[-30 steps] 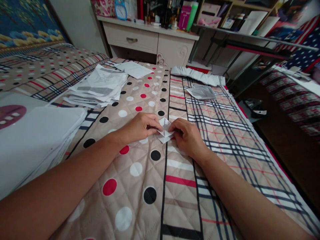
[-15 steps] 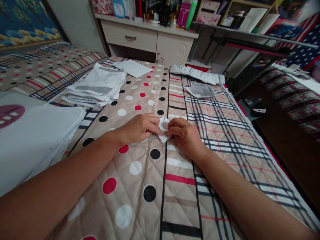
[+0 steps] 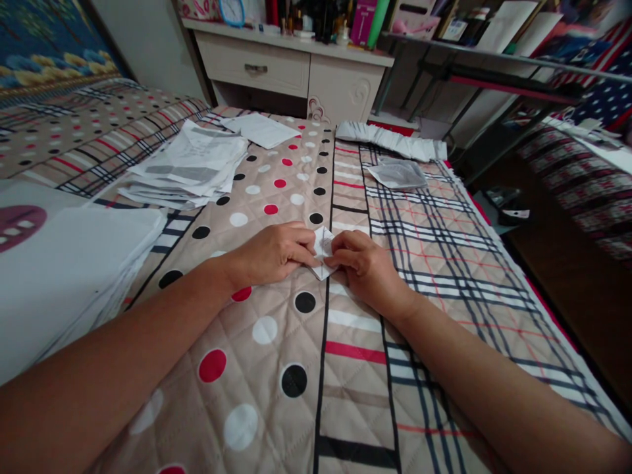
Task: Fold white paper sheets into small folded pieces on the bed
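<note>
Folded paper [image 3: 323, 245], small and white, lies low on a quilted bedspread [image 3: 266, 395] between two bare hands, its far end rising to a point and its near end narrowing to another. A dark line, crease or edge, runs down its middle, and faint grey marks show on its face near the right fingers; fingertips cover both side corners, so its full outline cannot be told. The left hand [image 3: 286, 250] pinches the left side, its fingers drawn together, while the right hand [image 3: 363, 263] pinches the right side with thumb and bent forefinger. Beyond the left forearm sits an uneven stack of printed sheets [image 3: 190, 158], with a flat white sheet [image 3: 264, 130] just past it. Farther off on the right, a clear packet [image 3: 399, 174] rests near a long row of pleated white pieces [image 3: 390, 141], both on the plaid part of the bedspread
</note>
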The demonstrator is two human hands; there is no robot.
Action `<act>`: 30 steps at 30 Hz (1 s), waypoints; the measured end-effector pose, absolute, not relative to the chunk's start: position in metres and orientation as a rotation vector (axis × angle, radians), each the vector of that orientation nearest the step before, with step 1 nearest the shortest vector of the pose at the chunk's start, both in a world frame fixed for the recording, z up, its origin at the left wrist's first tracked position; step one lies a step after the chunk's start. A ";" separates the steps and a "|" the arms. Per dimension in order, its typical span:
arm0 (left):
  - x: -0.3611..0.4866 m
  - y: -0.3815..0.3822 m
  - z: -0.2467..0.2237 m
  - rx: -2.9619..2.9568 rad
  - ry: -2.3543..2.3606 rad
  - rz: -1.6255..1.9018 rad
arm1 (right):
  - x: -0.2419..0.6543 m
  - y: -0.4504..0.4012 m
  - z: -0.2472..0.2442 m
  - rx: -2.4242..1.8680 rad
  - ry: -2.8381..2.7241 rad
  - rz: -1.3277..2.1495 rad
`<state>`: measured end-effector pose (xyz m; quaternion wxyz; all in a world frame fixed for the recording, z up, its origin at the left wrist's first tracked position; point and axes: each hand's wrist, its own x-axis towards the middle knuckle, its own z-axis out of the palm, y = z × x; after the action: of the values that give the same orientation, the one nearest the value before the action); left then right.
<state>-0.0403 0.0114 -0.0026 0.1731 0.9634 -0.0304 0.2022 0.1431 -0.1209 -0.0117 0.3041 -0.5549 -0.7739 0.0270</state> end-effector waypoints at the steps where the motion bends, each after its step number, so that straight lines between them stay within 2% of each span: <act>1: -0.040 0.011 -0.002 2.716 -0.088 0.577 | 0.143 -0.121 -0.012 -1.471 -2.046 0.068; 8: -0.043 0.003 0.003 2.622 -0.036 0.570 | 0.141 -0.125 -0.008 -1.573 -1.996 0.046; 16: -0.032 -0.010 -0.005 2.590 0.337 0.703 | 0.142 -0.127 -0.007 -1.618 -1.923 0.062; 20: -0.029 -0.010 -0.007 2.576 0.415 0.663 | 0.141 -0.126 -0.007 -1.616 -1.940 0.043; 30: -0.031 -0.007 -0.014 2.584 0.318 0.646 | 0.147 -0.131 -0.004 -1.743 -1.820 0.028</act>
<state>-0.0311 -0.0067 -0.0135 0.2274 0.9381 0.1153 0.2346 0.1467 -0.1310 -0.0040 0.3055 -0.6586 -0.6876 0.0106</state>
